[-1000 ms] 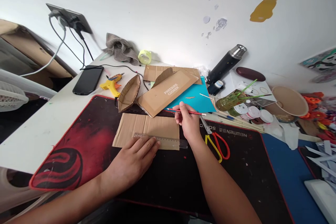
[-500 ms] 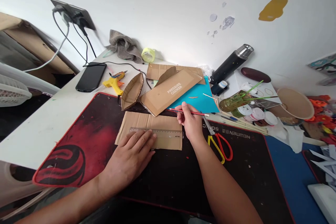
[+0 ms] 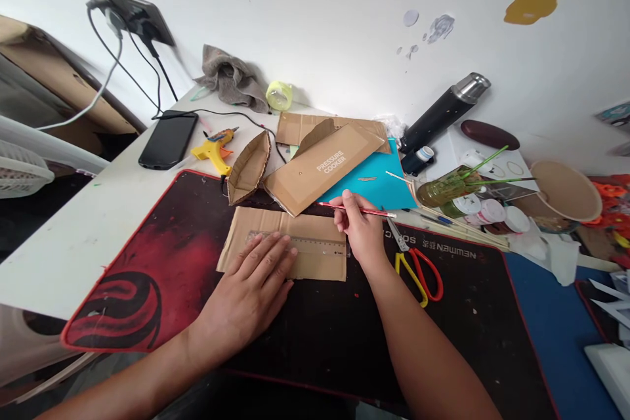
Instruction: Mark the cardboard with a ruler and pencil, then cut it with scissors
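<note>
My left hand [image 3: 256,275] lies flat with its fingers stretched out, pressing a clear ruler [image 3: 319,247] onto a rectangular piece of cardboard [image 3: 319,268]. The ruler runs lengthwise across the cardboard, partly covered by my fingers. Just right of the cardboard, my right hand [image 3: 361,230] pinches a red pencil [image 3: 377,211] between thumb and fingers. The pencil points left, held above the far edge of the cardboard. Beside my right wrist, scissors with red and yellow handles [image 3: 418,275] rest on the dark desk mat [image 3: 315,335].
Behind the cardboard are a leaf-shaped cardboard piece [image 3: 249,167], a yellow glue gun [image 3: 214,152], a printed cardboard panel [image 3: 325,167] and a blue sheet [image 3: 384,184]. A black flask [image 3: 438,118], paint jars [image 3: 487,211] and a bowl [image 3: 566,190] stand right. A phone [image 3: 168,139] lies left.
The camera view has shifted slightly, so the background sits a little differently. Both hands, the ruler and the pencil stay in nearly the same arrangement.
</note>
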Available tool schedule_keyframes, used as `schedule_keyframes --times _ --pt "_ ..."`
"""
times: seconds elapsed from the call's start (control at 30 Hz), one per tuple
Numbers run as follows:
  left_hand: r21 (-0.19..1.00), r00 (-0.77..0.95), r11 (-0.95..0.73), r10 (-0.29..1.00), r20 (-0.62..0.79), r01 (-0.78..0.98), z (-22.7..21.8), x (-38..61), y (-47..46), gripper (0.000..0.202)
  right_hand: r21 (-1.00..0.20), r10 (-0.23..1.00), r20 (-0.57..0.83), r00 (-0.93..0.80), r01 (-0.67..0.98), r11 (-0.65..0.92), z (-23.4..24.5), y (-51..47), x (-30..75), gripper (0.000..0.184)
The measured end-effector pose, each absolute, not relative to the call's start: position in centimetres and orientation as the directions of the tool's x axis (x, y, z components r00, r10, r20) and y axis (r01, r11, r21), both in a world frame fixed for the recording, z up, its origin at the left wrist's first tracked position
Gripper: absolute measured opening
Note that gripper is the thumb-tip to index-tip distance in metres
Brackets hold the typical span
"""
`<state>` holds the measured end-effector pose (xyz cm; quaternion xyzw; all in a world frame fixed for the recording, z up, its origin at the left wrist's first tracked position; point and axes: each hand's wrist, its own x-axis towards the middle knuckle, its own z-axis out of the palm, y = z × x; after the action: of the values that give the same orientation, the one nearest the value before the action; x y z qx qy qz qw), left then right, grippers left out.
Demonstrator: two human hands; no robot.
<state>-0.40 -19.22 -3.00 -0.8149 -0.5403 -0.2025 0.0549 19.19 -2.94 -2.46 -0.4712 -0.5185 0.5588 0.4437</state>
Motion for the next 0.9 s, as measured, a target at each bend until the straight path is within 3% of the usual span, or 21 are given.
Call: schedule_keyframes --times 0.9 --pt "0.078 0.305 -0.366 0.861 0.408 0.928 -2.47 -0.37 -19.04 0.039 -0.998 0.983 -0.066 -0.172 -0.004 -0.068 -2.33 -3.05 19.16 0.057"
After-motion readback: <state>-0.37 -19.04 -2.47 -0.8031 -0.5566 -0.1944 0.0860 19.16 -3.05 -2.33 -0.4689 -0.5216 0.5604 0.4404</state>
